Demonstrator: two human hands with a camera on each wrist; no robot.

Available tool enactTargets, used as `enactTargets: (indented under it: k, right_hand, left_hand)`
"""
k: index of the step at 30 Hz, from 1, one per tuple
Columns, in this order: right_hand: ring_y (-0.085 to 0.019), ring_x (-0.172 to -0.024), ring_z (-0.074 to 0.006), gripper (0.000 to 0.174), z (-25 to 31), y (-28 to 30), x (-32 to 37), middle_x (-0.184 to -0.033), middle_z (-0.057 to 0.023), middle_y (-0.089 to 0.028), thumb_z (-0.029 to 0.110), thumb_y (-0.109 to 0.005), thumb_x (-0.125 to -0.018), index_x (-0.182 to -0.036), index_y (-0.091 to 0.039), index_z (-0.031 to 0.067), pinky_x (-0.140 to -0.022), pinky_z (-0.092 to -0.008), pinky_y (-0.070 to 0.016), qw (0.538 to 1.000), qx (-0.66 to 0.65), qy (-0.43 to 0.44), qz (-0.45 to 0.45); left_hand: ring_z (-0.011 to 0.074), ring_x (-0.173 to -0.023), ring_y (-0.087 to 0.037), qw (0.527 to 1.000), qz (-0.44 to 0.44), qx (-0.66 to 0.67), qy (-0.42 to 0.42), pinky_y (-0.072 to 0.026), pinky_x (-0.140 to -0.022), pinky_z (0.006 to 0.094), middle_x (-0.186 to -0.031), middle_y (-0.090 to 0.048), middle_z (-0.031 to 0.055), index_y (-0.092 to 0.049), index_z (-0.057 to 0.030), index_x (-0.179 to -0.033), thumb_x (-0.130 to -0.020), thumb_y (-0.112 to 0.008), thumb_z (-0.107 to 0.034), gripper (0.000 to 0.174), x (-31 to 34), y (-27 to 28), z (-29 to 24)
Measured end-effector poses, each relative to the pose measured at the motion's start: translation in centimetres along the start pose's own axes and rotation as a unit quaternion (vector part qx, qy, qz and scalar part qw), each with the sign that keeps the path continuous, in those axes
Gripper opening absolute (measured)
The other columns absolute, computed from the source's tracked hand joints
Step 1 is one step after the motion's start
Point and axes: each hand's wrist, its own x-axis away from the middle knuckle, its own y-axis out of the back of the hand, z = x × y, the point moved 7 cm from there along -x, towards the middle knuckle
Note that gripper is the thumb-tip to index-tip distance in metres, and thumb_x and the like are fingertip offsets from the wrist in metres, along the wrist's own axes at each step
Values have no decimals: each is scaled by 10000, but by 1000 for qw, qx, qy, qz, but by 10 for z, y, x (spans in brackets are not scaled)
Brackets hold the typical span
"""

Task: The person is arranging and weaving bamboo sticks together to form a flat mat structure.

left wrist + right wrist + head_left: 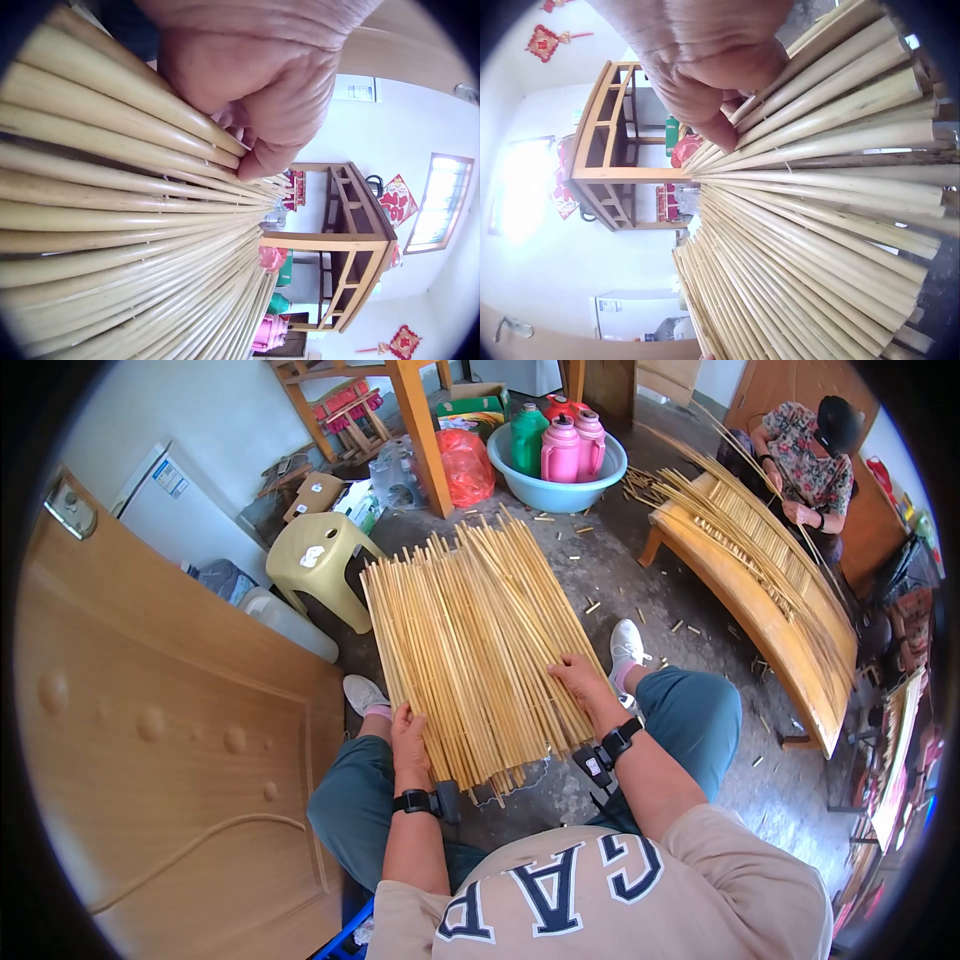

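Two hands hold one sheet of bamboo sticks, which lies across the person's knees and slopes away toward the floor. The left hand grasps the sheet's near edge at seven o'clock, its fingers curled over the outermost sticks. The right hand is clenched on the edge at four o'clock, its fingers bent down onto the sticks and pinching them. Each wrist carries one black strap, two in all.

Dozens of sticks make up the sheet. They are thin, round, straight, smooth and pale yellow, packed side by side and fanning wider at the far end, with uneven cut ends at the near edge. Two white shoes stand on the grey floor, one at each side of the sheet.

At ten o'clock stands one pale yellow plastic stool with a square top. At twelve o'clock lies one crumpled orange-red bag. At one o'clock, one round blue basin holds three plastic jugs, one green and two pink. At two to three o'clock, one long curved wooden counter carries more long sticks, with a second person seated at its far end. At nine o'clock is one brown wooden door panel with raised round bumps.
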Motion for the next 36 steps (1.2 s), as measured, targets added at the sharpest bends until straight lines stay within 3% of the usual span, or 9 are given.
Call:
enactTargets:
  k: [4,6,9,14,16,24,27,34,36]
  right_hand:
    - [-610,-744,-202,236,44,6,7,-831,-123,-635,121,-614,-748,-931,-603,-27,-669,-309,-470,975,181,122,-30]
    - [-615,-772,-279,260,95,4,20,-842,-157,-635,162,-611,-729,-938,-608,9,-706,-354,-466,858,427,265,-110]
    - [-558,-909,-349,315,140,-12,28,-993,-184,-580,224,-617,-719,-982,-577,56,-766,-419,-449,824,486,263,-123]
    - [-548,-917,-335,283,186,-45,11,-989,-152,-550,187,-618,-711,-957,-551,64,-764,-418,-450,750,565,334,-79]
    - [-538,-905,-332,294,189,-59,1,-950,-136,-533,155,-633,-698,-961,-538,66,-746,-415,-448,678,615,403,-28]
    - [-506,-905,-325,314,198,-94,-60,-931,-128,-505,144,-650,-684,-952,-511,57,-767,-424,-420,629,623,465,11]
    - [-428,-1064,-303,488,186,-94,-81,-1072,-147,-466,152,-618,-720,-1161,-435,49,-949,-453,-308,525,700,462,-147]
    - [-248,-1270,-347,599,109,-107,-75,-1323,-206,-326,301,-597,-782,-1295,-353,111,-994,-522,-245,671,646,363,11]
    - [-237,-1277,-347,604,98,-109,-59,-1333,-206,-316,333,-583,-788,-1300,-350,115,-996,-530,-236,654,676,341,18]
  left_hand:
    - [184,-880,-559,999,4,37,-23,-453,-798,291,-985,-563,89,-441,10,-1112,-794,-450,38,320,18,-30,-16]
    - [184,-869,-559,997,-14,47,-54,-455,-794,287,-978,-559,85,-430,10,-1108,-794,-439,41,315,34,-46,-16]
    - [197,-840,-563,984,-76,106,-119,-467,-791,297,-979,-548,82,-407,2,-1105,-784,-450,56,327,63,-65,-11]
    - [252,-901,-587,978,-9,141,155,-526,-746,349,-1033,-562,118,-466,-24,-1091,-724,-525,121,399,80,-79,63]
    - [246,-907,-588,975,12,141,172,-529,-732,348,-1011,-575,113,-483,-26,-1074,-725,-538,117,381,87,-85,68]
    - [187,-863,-593,967,39,114,224,-520,-732,316,-971,-587,80,-525,-24,-1030,-749,-600,44,299,94,-115,107]
    - [201,-980,-556,938,115,104,309,-514,-755,345,-1076,-551,117,-504,-23,-1063,-869,-534,-167,244,91,-137,117]
    - [244,-891,-596,891,146,133,408,-515,-721,348,-950,-586,164,-468,10,-1096,-910,-434,-287,353,94,-141,126]
    - [228,-838,-605,886,205,38,413,-508,-676,321,-905,-598,142,-502,-3,-1055,-905,-437,-267,310,97,-141,117]
